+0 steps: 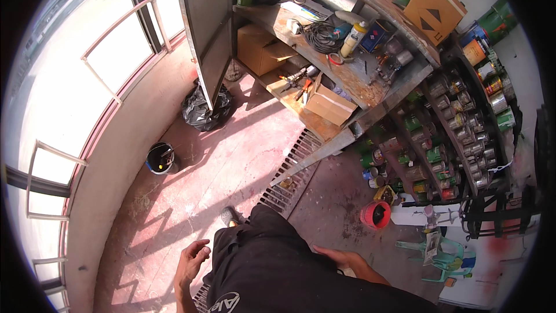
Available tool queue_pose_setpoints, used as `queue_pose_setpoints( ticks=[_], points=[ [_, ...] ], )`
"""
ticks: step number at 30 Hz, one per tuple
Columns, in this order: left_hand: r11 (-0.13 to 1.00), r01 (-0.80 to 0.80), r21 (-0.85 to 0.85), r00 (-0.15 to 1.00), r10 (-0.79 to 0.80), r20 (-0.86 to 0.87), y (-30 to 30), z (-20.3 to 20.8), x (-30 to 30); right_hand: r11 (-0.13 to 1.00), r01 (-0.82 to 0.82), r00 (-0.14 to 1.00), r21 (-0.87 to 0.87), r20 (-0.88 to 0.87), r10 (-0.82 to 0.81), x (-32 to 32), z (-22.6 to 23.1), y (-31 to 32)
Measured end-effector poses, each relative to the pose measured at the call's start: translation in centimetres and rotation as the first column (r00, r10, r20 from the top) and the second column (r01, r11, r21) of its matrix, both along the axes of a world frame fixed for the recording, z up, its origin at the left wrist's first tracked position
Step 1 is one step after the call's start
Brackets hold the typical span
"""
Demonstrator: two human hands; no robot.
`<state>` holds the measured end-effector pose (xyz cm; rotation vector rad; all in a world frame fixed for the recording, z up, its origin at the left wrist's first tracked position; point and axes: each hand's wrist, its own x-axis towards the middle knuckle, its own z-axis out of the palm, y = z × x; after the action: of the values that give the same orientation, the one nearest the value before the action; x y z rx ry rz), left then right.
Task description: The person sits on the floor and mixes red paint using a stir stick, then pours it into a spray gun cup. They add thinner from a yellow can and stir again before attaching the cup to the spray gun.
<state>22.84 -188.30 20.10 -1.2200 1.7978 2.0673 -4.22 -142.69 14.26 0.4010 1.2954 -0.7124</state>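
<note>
My left hand (194,259) hangs beside my dark shirt (272,264), above the reddish floor. Its fingers are loosely bent and apart, with nothing in them. On the other side of the shirt, my right hand (340,258) has its fingers stretched out and holds nothing that shows. Part of that hand is hidden by the shirt. Ahead stands a metal cabinet with its door (208,35) swung open. Its upper shelf (266,23) bears a coiled dark cable (321,36) and a yellow-white bottle (354,39). Below lie orange-handled tools (303,89) and a cardboard box (330,104).
A floor grate (289,165) runs ahead of my feet. Left of it stand a dark bucket (161,158) and a black garbage bag (205,107). To the right are a red bucket (375,215), a green plastic chair (446,258) and racks of paint cans (463,133). Railings line the left wall.
</note>
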Motion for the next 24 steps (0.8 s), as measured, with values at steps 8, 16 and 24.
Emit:
queue_pose_setpoints(
  ticks=[8,16,24],
  points=[
    [0.833,0.287,-0.472,0.955,-0.290,0.069,-13.7,-4.2,-15.6,0.997,0.031,0.603,0.075,-0.797,0.042,-4.0,3.4,-14.5],
    [0.615,0.621,-0.486,0.712,-0.702,0.021,-13.9,-5.5,-36.5,0.853,0.392,0.261,-0.344,-0.848,-0.462,-10.0,6.3,-27.6],
    [0.048,0.851,-0.522,0.135,-0.982,0.130,-9.1,-7.3,-49.8,0.745,0.667,0.007,0.011,-1.000,0.008,-7.3,1.7,-29.1]
  ],
)
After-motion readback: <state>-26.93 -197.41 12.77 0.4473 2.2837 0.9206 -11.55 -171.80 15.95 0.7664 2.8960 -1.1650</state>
